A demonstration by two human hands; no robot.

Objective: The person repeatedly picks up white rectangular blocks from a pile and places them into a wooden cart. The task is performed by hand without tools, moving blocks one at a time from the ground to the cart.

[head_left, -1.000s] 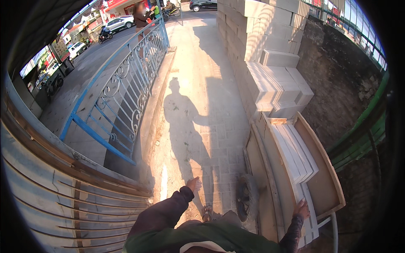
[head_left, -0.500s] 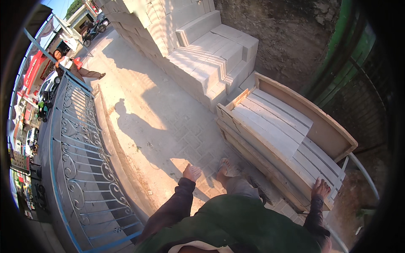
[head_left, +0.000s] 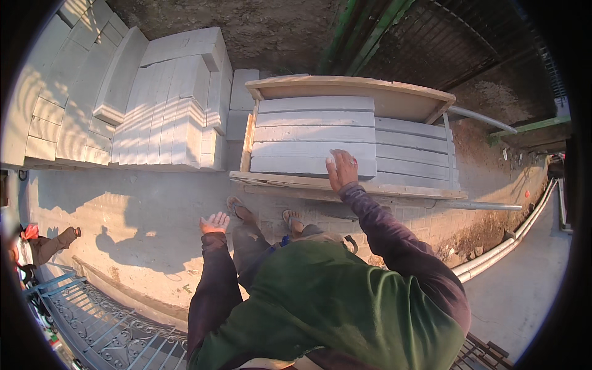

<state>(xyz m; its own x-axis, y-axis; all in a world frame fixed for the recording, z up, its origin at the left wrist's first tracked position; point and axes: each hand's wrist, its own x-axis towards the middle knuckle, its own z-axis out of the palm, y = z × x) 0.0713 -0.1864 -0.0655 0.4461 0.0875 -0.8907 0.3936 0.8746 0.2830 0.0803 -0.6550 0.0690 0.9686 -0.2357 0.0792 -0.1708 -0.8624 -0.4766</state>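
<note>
Right hand (head_left: 342, 171) lies on or just over front block (head_left: 283, 165) in wooden cart (head_left: 394, 102); fingers loosely spread, no grip seen, touch hard to tell. Left hand (head_left: 214, 222) wide, empty, apart from cart. Front block sits in top layer, on near side, over lower blocks (head_left: 410, 154). Step in hand looks like getting hold of front block. Lifting it seems to call for left hand at block's free end.

Sunlit pavement (head_left: 71, 213), rough wall (head_left: 265, 34)
</note>
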